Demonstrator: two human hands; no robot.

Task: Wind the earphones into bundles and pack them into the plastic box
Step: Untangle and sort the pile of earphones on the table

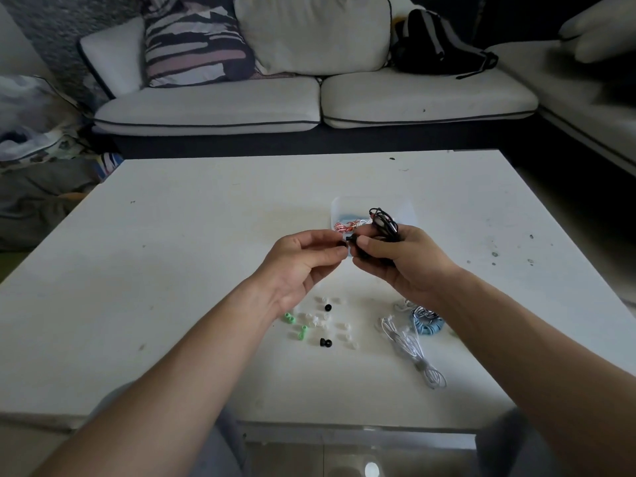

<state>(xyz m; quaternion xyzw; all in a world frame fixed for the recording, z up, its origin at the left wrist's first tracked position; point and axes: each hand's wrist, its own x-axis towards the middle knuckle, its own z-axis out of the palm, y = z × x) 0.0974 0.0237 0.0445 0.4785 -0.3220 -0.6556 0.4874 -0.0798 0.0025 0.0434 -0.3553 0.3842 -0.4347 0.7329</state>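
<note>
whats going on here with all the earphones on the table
A person is bundling earphones. The right hand holds a wound black earphone cable while the left hand pinches its end. Behind them, a clear plastic box already holds a red-and-white pair. White earphones, a blue pair and loose ear tips remain on the table.

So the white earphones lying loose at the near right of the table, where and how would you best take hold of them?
Probably at the middle of the white earphones, where the strands run close together in one narrow band. Come from straight above and pinch across the band, since it lies flat on the table with bare surface either side. Its far end sits close to the blue coiled cable, so gripping there risks snagging.
</note>
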